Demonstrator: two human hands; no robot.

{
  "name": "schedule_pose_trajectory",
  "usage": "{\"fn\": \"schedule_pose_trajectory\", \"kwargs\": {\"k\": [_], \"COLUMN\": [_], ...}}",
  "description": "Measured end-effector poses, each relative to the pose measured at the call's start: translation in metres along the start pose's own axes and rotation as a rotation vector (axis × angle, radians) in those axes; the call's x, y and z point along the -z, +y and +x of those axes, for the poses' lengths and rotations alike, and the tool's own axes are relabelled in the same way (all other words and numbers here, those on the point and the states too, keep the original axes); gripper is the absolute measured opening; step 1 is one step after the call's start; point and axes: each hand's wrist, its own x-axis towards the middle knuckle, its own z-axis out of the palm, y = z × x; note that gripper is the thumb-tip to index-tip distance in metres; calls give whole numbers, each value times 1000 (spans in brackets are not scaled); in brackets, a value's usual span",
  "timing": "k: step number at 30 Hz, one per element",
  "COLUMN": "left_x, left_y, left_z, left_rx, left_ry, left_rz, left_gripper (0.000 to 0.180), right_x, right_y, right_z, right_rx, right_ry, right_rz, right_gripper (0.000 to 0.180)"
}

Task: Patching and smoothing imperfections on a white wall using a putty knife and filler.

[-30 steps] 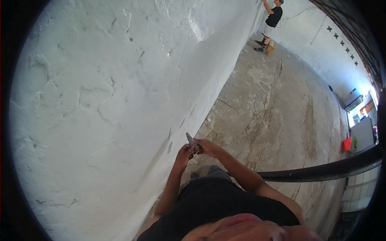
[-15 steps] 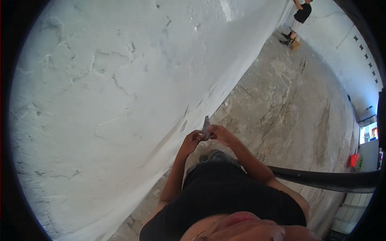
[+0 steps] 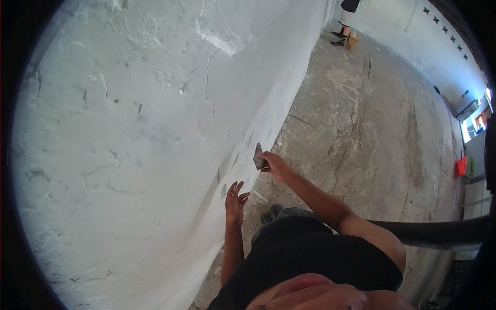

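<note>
My right hand [image 3: 275, 164] grips a small flat metal scraper [image 3: 258, 156] with its blade up against the white plastered wall [image 3: 129, 129]. My left hand [image 3: 235, 200] is lower, fingers spread, held close to the wall's lower part and holding nothing. The wall surface is rough, cracked and patched with filler. My forearms come up from the lower edge over my dark shirt.
A bare, cracked concrete floor [image 3: 372, 119] runs along the wall's foot. Another person [image 3: 347, 15] stands far off by the wall with a small box beside the feet. A red object [image 3: 461, 166] lies at the right. A dark pipe [image 3: 439, 232] crosses the lower right.
My hands were together on the scraper; now the left has let go and dropped toward the wall, while the right holds the scraper to the wall. The view tilted upward.
</note>
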Motion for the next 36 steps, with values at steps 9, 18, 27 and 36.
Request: {"fn": "schedule_pose_trajectory", "kwargs": {"k": [9, 18, 27, 36], "left_x": [-13, -26, -47, -58], "left_y": [-4, 12, 17, 32], "left_z": [5, -3, -6, -25], "left_rx": [-35, -175, -232, -290], "left_ry": [158, 304, 278, 330], "left_rz": [-61, 110, 201, 349], "left_gripper": [53, 47, 46, 53], "right_x": [-26, -93, -154, -196], "right_y": [-59, -181, -234, -191], "right_z": [27, 10, -6, -3], "right_rx": [104, 728, 1606, 1420], "right_ry": [-76, -42, 347, 256], "right_rz": [-43, -396, -465, -706], "right_gripper": [24, 18, 23, 67]}}
